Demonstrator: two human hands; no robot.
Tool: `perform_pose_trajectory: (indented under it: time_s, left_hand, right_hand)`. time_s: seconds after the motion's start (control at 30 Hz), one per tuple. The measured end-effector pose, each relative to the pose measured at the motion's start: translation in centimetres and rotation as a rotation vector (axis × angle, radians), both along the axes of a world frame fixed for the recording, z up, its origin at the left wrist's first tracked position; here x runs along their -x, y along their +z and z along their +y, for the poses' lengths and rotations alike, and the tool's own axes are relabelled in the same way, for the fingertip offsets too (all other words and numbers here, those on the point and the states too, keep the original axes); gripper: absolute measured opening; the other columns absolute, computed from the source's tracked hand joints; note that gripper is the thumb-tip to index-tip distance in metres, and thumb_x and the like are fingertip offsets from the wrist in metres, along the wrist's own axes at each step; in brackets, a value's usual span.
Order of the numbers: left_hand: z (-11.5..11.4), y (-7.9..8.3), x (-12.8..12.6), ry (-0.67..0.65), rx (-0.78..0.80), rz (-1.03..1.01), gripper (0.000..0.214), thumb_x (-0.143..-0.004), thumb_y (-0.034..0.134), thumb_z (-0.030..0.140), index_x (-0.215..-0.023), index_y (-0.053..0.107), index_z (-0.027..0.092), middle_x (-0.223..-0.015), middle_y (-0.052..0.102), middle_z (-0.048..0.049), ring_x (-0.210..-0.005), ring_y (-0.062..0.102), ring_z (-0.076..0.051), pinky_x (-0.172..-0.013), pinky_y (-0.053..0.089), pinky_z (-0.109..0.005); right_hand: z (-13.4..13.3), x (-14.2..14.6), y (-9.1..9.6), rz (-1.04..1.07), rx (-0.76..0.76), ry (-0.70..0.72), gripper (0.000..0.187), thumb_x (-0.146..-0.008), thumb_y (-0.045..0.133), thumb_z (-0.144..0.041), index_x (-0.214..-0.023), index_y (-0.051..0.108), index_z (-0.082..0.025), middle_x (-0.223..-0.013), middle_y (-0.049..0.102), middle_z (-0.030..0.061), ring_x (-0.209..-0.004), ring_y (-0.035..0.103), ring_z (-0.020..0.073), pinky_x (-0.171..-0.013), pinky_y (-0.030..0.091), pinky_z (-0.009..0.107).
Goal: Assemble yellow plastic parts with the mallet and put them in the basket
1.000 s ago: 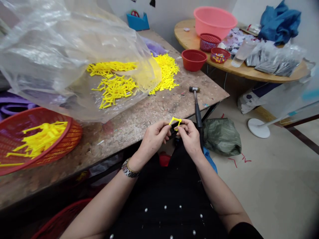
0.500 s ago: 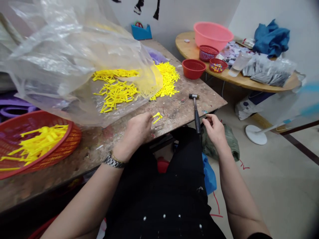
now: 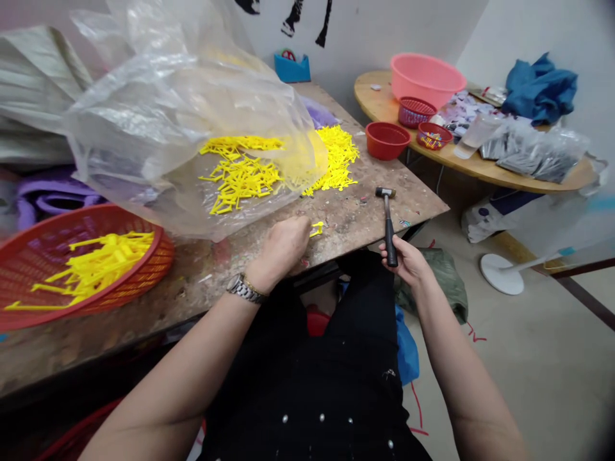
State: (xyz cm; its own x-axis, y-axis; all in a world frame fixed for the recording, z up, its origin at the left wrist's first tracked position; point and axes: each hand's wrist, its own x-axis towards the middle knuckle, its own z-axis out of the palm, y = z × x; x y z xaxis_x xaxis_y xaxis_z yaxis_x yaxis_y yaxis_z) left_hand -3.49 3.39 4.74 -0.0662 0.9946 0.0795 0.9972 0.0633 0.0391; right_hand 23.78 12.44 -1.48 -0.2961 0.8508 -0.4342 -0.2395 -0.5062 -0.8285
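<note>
My left hand point(image 3: 284, 242) is closed on a small yellow plastic piece point(image 3: 317, 228) at the table's front edge; one end of it pokes out past my fingers. On the right, my right hand point(image 3: 407, 261) has its fingers round the lower handle of a hammer point(image 3: 389, 234). The hammer's head lies at the tabletop and its black handle juts over the edge. Loose yellow pieces point(image 3: 339, 160) are heaped beyond my hands, and more point(image 3: 245, 182) lie in the mouth of a clear plastic bag point(image 3: 158, 121). A red basket point(image 3: 166, 266) at the left holds further yellow pieces.
A red bowl point(image 3: 388, 141) stands at the worn table's point(image 3: 192, 294) right corner. Behind is a round wooden table point(image 3: 372, 96) with a pink basin point(image 3: 427, 80), small baskets and bagged goods. A blue tape dispenser point(image 3: 292, 68) sits at the back. A white stand base point(image 3: 502, 274) rests on the floor.
My right hand has moved from beside the hammer onto its handle. My left hand stays on the yellow piece, which now shows less. The whole view has shifted slightly.
</note>
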Motion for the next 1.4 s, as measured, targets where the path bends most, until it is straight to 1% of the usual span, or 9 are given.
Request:
perform_pose_trajectory:
  time_s: [0.13, 0.23, 0.43, 0.63, 0.7, 0.77, 0.87, 1.23, 1.4]
  left_hand:
    - [-0.2, -0.3, -0.3, -0.006, -0.027, -0.027, 0.027, -0.100, 0.037, 0.017, -0.098, 0.063, 0.012, -0.097, 0.070, -0.0145, -0.092, 0.066, -0.026, -0.078, 0.046, -0.032]
    - [-0.2, -0.9, -0.3, 0.009, -0.049, -0.061, 0.025, -0.100, 0.039, 0.017, -0.098, 0.063, 0.013, -0.097, 0.070, -0.0141, -0.092, 0.065, -0.026, -0.079, 0.045, -0.032]
    - [-0.2, -1.9, 0.0, 0.007, -0.102, -0.142, 0.023, -0.101, 0.041, 0.018, -0.097, 0.063, 0.014, -0.098, 0.071, -0.0129, -0.091, 0.065, -0.024, -0.078, 0.045, -0.031]
    - [0.0, -2.0, 0.0, 0.024, -0.116, -0.178, 0.021, -0.100, 0.044, 0.018, -0.094, 0.064, 0.013, -0.098, 0.071, -0.0138, -0.091, 0.065, -0.025, -0.078, 0.044, -0.030]
    - [0.0, -2.0, -0.1, 0.023, -0.118, -0.188, 0.022, -0.100, 0.044, 0.018, -0.094, 0.064, 0.014, -0.098, 0.071, -0.0138, -0.092, 0.065, -0.025, -0.078, 0.044, -0.030]
    - [0.0, -2.1, 0.0, 0.014, -0.118, -0.191, 0.023, -0.101, 0.043, 0.018, -0.094, 0.064, 0.014, -0.098, 0.071, -0.0135, -0.092, 0.065, -0.025, -0.078, 0.044, -0.030]
    - [0.0, -2.2, 0.1, 0.005, -0.121, -0.188, 0.021, -0.100, 0.045, 0.018, -0.094, 0.065, 0.014, -0.098, 0.071, -0.0134, -0.091, 0.065, -0.025, -0.078, 0.044, -0.030]
    - [0.1, -2.7, 0.1, -0.020, -0.142, -0.165, 0.026, -0.102, 0.040, 0.019, -0.098, 0.065, 0.014, -0.098, 0.071, -0.0122, -0.092, 0.065, -0.024, -0.079, 0.045, -0.029]
    - [0.0, -2.3, 0.1, -0.005, -0.125, -0.161, 0.022, -0.100, 0.043, 0.016, -0.098, 0.065, 0.014, -0.098, 0.071, -0.0126, -0.091, 0.065, -0.024, -0.079, 0.045, -0.030]
  right_hand:
    - [0.3, 0.0, 0.0, 0.032, -0.044, 0.008, 0.021, -0.087, 0.070, -0.036, -0.088, 0.058, -0.018, -0.060, 0.060, -0.0046, -0.041, 0.043, 0.0040, -0.039, 0.034, 0.013]
    - [-0.4, -0.1, 0.0, -0.052, -0.164, 0.002, 0.031, -0.081, 0.074, -0.043, -0.091, 0.058, -0.018, -0.059, 0.057, -0.0059, -0.040, 0.038, 0.0036, -0.039, 0.029, 0.014]
    - [-3.8, -0.7, 0.1, -0.155, -0.520, -0.025, 0.039, -0.085, 0.068, -0.046, -0.112, 0.055, -0.021, -0.068, 0.059, -0.0064, -0.046, 0.044, 0.0062, -0.044, 0.036, 0.019]
    - [-6.1, -1.5, 0.8, -0.546, -0.701, 0.062, 0.048, -0.093, 0.053, -0.038, -0.138, 0.050, -0.022, -0.079, 0.063, -0.0020, -0.048, 0.050, 0.0095, -0.045, 0.043, 0.024]
    - [-7.0, -1.4, 1.0, -0.687, -0.816, 0.105, 0.047, -0.096, 0.049, -0.037, -0.140, 0.052, -0.021, -0.090, 0.070, 0.0035, -0.063, 0.063, 0.0147, -0.058, 0.054, 0.029]
    - [-7.8, -1.2, 1.2, -0.787, -0.956, 0.156, 0.047, -0.098, 0.047, -0.036, -0.142, 0.052, -0.020, -0.114, 0.072, 0.0101, -0.095, 0.071, 0.0222, -0.084, 0.059, 0.038]
    - [-9.0, -0.6, 1.6, -0.864, -1.094, 0.234, 0.048, -0.101, 0.044, -0.035, -0.146, 0.049, -0.019, -0.141, 0.061, 0.0118, -0.129, 0.060, 0.0263, -0.108, 0.050, 0.044]
    - [-9.8, 1.0, 1.1, -1.034, -1.161, 0.396, 0.052, -0.104, 0.036, -0.030, -0.153, 0.040, -0.015, -0.133, 0.065, 0.0171, -0.124, 0.063, 0.0313, -0.103, 0.054, 0.050]
    - [-10.1, 0.7, 2.9, -0.960, -1.171, 0.350, 0.052, -0.104, 0.038, -0.030, -0.155, 0.039, -0.019, -0.139, 0.063, 0.0131, -0.127, 0.061, 0.0285, -0.105, 0.054, 0.046]
